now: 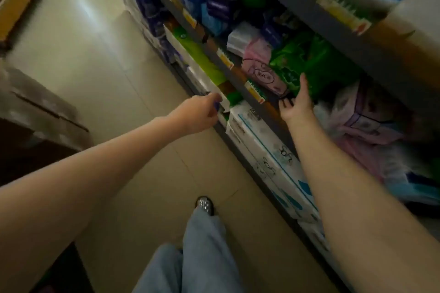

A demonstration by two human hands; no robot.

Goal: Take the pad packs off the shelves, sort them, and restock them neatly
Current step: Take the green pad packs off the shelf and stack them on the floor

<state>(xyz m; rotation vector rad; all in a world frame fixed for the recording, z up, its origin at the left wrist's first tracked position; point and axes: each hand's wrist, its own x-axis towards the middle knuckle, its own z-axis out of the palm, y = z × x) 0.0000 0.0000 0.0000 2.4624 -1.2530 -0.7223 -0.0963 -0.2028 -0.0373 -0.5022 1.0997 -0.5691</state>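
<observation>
- Currently: shelf unit runs along the person's right side, its tiers crammed with mixed pad packs lying loose and jumbled, nothing faced up.
- Floor is pale tile; a trouser leg and one shoe show at bottom centre.
- White-and-blue boxes fill the tier below, lined up edge-on along the front.
- Lilac packs are slumped at the near end of the middle tier, wrappers crumpled.
- Green packs are heaped mid-tier, next to a pink pack that leans on the front lip.
- Right hand reaches into the middle tier, fingers spread and relaxed, fingertips touching the lower edge of the green heap; gripping nothing.
- Left hand is at the lower tier's front edge, fingers curled at the corner of a white-and-green box; blur hides whether it actually pinches it, so cannot tell.
- Handling call: the packs look light, soft, film-wrapped, likely slippery and squashy. Best grabbed across the flat faces with a wide grip, or scooped from below; pinching a wrapper corner risks it sliding out or dragging neighbours off the heap.
- Step: probably still the take-off stage; sorting not begun.
</observation>
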